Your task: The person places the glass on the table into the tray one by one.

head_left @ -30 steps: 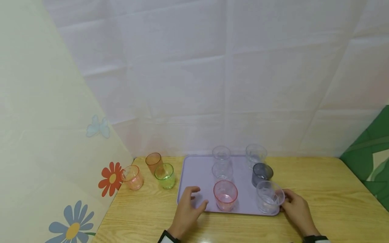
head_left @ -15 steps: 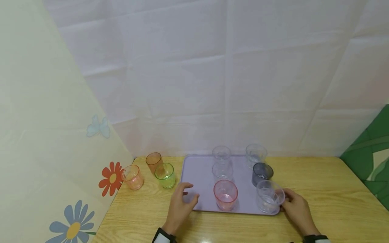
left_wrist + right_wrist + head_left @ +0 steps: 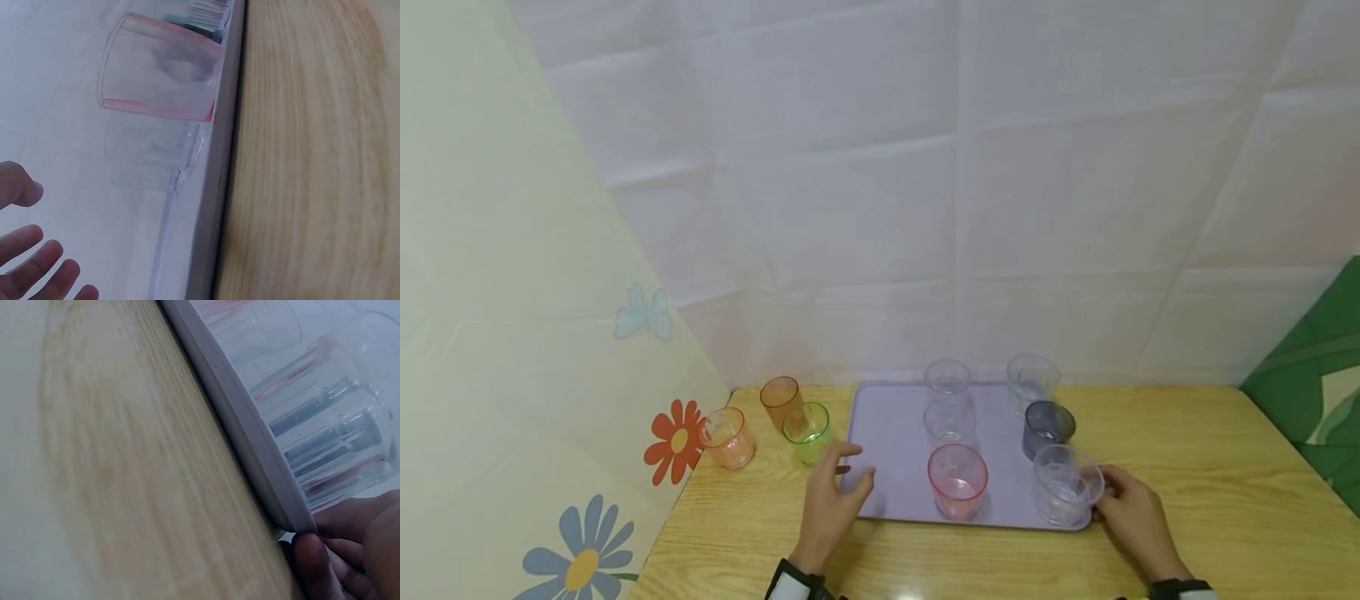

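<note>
My left hand point(image 3: 830, 504) is held with thumb and fingers spread and nothing between them, over the front left corner of the lilac tray point(image 3: 880, 479). The green glass point(image 3: 808, 450) stands just beyond its fingers, partly hidden by them. In the left wrist view, the fingertips point(image 3: 47, 253) show apart from the pink glass point(image 3: 159, 69). My right hand point(image 3: 1135, 517) pinches the tray's front right corner, thumb at the rim in the right wrist view. Right beside its fingers stands a clear glass point(image 3: 337, 431) on the tray.
Also on the tray are a dark grey glass point(image 3: 1048, 433) and several clear glasses along the back and middle. An amber glass point(image 3: 781, 404) and an orange-pink glass point(image 3: 730, 446) stand on the wooden table point(image 3: 1195, 450) at left. A white sheet point(image 3: 850, 208) hangs behind.
My left hand has moved left, away from the pink glass to the tray's left corner, its fingers staying spread. The right hand keeps its place at the tray corner.
</note>
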The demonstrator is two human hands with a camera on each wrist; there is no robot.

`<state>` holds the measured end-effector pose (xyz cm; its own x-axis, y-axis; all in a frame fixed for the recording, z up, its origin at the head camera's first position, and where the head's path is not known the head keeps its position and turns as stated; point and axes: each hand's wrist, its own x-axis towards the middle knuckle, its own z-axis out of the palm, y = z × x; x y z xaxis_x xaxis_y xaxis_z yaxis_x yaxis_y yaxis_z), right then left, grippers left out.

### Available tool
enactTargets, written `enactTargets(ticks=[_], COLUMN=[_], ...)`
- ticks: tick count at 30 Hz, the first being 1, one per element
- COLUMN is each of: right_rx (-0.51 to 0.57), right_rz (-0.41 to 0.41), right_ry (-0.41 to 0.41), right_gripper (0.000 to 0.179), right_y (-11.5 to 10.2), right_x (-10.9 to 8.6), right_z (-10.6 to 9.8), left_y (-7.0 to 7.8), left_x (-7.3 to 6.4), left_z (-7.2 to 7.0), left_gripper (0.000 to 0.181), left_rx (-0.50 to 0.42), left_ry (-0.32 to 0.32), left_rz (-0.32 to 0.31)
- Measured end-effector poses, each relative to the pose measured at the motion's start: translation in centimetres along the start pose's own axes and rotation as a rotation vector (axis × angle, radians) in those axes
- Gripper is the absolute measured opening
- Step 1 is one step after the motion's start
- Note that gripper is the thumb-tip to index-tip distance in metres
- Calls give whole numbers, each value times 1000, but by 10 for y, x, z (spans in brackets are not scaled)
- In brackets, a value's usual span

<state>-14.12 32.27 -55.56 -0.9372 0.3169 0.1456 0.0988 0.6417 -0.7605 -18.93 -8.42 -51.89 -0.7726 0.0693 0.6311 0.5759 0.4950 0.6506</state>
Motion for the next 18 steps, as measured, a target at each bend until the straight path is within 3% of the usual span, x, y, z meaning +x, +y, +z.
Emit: enactTargets(ticks=[6,13,18], right_rx=[-3,4,-3], right_rz=[47,43,40], right_ry=[-24,-26,-23], right_gripper=[31,31,31], right_y=[-2,-2,-1], right_x=[0,1,1], right_z=[-1,-1,0], left_y=[4,16,8], left_x=[5,11,12], left_z=[-6,-14,-19], left_gripper=[35,36,34], left_rx=[-1,-3,4], left_ry=[25,64,70], left_rz=[0,2,-3])
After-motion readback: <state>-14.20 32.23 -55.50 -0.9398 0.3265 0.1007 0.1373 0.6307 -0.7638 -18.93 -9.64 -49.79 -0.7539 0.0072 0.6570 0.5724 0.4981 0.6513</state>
